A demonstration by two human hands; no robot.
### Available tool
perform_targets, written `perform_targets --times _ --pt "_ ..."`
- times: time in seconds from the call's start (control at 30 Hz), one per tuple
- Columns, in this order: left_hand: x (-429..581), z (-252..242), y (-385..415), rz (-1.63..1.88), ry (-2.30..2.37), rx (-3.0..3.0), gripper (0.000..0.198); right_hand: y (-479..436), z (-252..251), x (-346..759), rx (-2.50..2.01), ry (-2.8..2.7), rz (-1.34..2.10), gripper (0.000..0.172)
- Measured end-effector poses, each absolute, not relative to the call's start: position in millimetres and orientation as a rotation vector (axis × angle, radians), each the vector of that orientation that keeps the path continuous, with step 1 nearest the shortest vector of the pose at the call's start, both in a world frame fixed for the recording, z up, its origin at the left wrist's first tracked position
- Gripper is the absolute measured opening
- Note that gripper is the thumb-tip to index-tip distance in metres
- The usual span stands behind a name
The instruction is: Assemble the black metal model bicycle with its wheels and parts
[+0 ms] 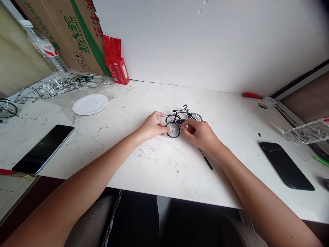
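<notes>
A small black model bicycle (183, 116) stands on the white marble table (144, 161), near its middle. A loose spoked wheel (173, 130) sits just in front of the bicycle. My left hand (152, 126) pinches the wheel's left rim with thumb and fingers. My right hand (200, 134) is closed beside the wheel's right side, fingertips at the wheel and the bicycle frame. A thin dark tool (206, 159) lies on the table under my right wrist.
A white paper plate (89, 104), clear plastic part frames (61, 84), a red box (118, 68), a cardboard carton (69, 34) and a water bottle (43, 48) sit at back left. One dark phone (43, 148) lies left, another (285, 165) right. A second wheel (7, 109) shows at the left edge.
</notes>
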State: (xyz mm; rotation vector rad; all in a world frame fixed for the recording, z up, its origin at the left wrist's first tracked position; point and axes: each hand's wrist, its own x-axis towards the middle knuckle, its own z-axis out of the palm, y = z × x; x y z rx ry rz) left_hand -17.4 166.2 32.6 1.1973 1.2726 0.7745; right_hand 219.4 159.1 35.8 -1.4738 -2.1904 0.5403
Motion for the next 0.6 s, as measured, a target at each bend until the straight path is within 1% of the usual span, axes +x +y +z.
perform_targets --times 0.2,0.3,0.4,0.47,0.6 --pt "-13.3 23.7 166.6 0.828 1.265 1.148 0.063 158.2 30.6 216.6 -1.374 -2.13 0.631 0.023" --pt "-12.0 21.2 166.6 0.833 1.227 1.177 0.048 158.0 25.9 215.0 -1.324 -2.089 0.7 0.024" --pt "-10.5 20.8 166.3 0.836 1.224 1.177 0.036 158.1 21.2 214.2 -1.255 -2.093 0.756 0.02" --pt "-9.8 20.8 166.2 0.843 1.222 1.169 0.032 158.4 19.2 214.4 -1.221 -2.114 0.747 0.02" --pt "-9.4 20.7 166.4 0.864 1.192 1.147 0.029 158.8 19.5 216.9 -1.154 -2.184 0.635 0.028"
